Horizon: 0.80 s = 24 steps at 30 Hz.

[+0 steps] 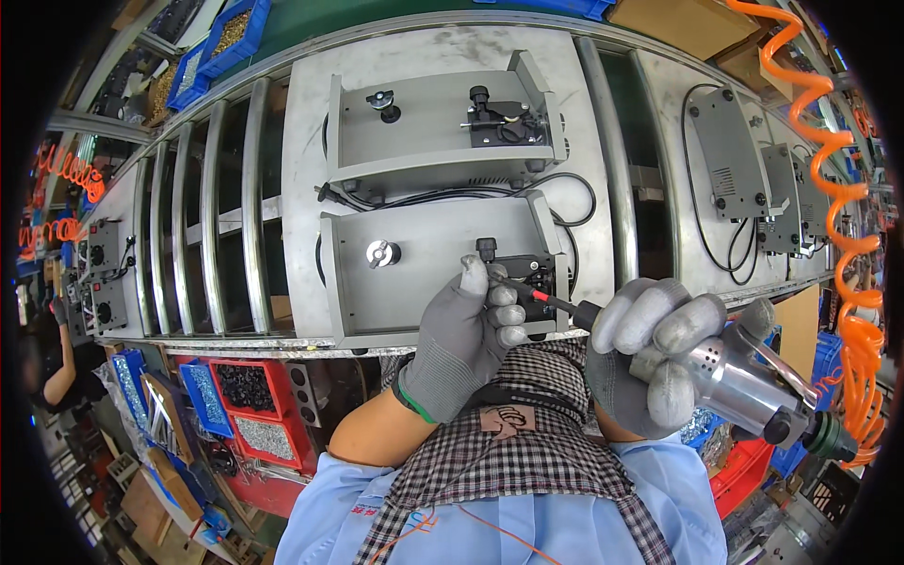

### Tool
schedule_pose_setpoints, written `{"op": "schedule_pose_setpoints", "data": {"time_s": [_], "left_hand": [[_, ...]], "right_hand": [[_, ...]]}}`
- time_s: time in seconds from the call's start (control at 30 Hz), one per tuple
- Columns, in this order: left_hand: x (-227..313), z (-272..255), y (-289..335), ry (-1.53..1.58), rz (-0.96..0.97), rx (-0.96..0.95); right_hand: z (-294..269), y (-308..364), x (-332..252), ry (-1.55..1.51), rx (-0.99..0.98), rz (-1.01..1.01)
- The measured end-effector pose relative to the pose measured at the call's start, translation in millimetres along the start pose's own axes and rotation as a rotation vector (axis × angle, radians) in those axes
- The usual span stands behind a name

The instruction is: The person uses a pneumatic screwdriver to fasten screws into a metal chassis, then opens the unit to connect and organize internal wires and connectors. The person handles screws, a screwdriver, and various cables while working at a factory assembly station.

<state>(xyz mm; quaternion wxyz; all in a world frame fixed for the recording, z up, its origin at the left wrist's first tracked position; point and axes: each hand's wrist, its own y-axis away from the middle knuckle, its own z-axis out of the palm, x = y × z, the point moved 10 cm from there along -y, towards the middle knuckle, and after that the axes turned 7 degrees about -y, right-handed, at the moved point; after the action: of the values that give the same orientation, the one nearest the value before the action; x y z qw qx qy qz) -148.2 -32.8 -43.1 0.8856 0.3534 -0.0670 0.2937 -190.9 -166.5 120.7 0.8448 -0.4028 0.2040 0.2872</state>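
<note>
My right hand (645,353), in a grey glove, is wrapped around a silver air screwdriver (739,384). Its long bit (551,299), with a red band, points left. At the bit's tip, the thumb and fingers of my gloved left hand (457,320) are pinched; whatever they grip is too small to make out. Both hands are over the near edge of a grey metal machine housing (424,231). Inside the housing, a round knob (381,253) sits at left, and a black feed mechanism (532,268), partly hidden by my left hand, is at right.
A second grey housing (424,122) lies just beyond, with black cables between. More housings (730,155) stand on the right. Metal rollers (215,217) run at left. Red bins (259,414) of small parts sit below left. An orange coiled air hose (838,188) hangs at right.
</note>
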Motion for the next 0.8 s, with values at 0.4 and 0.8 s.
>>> {"op": "schedule_pose_setpoints", "data": {"time_s": [0.4,0.8], "left_hand": [[2.6,3.4,-10.0,-0.021,-0.013,0.071],[25.2,35.4,-30.5,-0.093,-0.02,-0.008]], "right_hand": [[-4.1,-13.7,3.7,0.005,0.036,0.01],[-10.3,-53.7,29.2,0.009,0.059,0.039]]}}
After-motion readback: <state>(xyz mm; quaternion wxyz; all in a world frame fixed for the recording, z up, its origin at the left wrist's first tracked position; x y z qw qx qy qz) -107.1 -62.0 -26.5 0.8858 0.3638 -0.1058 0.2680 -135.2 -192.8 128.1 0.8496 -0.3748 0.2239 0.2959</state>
